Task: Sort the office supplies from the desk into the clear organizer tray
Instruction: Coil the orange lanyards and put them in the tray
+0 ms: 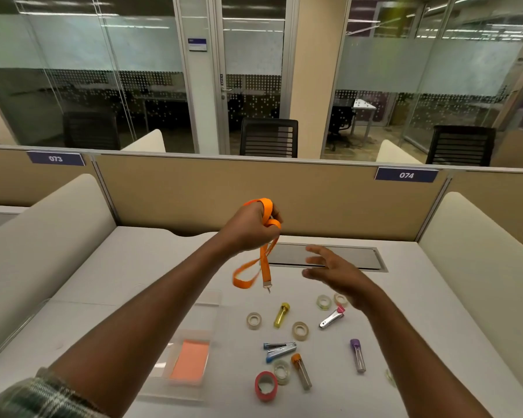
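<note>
Head view: the left hand [248, 227] is up over the desk [405, 297], fingers curled round a bunched orange lanyard [266, 263]. The strap hangs straight down from the fist, long axis upright, and ends in a loop and a small metal clip [267, 287]. The right hand [335, 273] hovers just right of the hanging strap with fingers spread, not touching it. The clear tray [207, 315] lies below the fist and nearer the person, partly under the left forearm, with an orange pad [190, 362] in one compartment. I judge the left hand nearer the tray, so the move goes down and back. Partition tags read "073" [55, 158] and "074" [406, 175]; no brand on the supplies is legible.
</note>
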`<action>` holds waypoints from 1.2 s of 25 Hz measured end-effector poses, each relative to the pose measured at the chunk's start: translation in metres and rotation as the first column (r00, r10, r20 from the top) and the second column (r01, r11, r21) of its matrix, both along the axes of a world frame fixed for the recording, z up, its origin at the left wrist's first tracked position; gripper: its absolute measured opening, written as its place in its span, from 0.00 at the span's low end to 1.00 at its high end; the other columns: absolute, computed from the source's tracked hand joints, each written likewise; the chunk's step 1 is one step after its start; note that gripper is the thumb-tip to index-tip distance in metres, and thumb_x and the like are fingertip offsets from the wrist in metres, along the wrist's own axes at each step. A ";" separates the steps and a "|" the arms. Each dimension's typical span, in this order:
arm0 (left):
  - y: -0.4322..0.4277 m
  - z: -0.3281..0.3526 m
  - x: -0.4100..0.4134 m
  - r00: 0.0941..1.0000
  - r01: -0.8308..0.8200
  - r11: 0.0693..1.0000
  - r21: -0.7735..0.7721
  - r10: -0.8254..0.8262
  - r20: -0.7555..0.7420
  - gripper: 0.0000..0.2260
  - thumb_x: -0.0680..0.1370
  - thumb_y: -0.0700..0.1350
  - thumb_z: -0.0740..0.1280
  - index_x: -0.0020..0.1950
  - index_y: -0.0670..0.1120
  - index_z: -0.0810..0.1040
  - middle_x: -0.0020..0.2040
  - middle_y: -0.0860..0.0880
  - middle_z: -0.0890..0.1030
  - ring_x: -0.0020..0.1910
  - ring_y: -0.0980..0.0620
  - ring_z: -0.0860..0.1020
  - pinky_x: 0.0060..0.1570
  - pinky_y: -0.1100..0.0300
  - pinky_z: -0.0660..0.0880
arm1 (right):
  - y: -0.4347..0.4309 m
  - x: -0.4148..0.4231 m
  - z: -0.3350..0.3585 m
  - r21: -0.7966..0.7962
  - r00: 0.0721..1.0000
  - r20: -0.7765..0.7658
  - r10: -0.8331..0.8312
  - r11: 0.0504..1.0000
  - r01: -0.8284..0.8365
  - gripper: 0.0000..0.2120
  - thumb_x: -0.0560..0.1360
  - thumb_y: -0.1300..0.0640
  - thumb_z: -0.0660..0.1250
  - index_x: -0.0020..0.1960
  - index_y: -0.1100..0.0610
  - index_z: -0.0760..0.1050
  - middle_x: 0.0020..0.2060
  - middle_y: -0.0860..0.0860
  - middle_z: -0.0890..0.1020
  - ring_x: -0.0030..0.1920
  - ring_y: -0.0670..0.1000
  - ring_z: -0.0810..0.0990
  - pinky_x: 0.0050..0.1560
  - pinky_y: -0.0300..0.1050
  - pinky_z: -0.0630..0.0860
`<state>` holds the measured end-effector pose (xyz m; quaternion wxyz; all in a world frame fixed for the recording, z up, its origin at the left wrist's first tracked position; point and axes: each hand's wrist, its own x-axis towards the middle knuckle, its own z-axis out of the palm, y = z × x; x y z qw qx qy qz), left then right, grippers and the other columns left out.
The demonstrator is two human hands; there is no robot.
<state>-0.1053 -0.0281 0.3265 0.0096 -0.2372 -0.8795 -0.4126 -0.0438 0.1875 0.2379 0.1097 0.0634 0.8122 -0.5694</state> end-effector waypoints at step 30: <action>-0.097 -0.080 0.004 0.886 0.097 0.676 -0.731 0.276 0.373 0.17 0.75 0.54 0.72 0.51 0.40 0.82 0.47 0.45 0.83 0.40 0.50 0.77 0.39 0.60 0.70 | -0.075 -0.045 -0.017 0.638 0.946 0.022 0.324 0.724 -0.262 0.16 0.74 0.40 0.70 0.48 0.53 0.77 0.39 0.48 0.81 0.38 0.48 0.78 0.37 0.42 0.73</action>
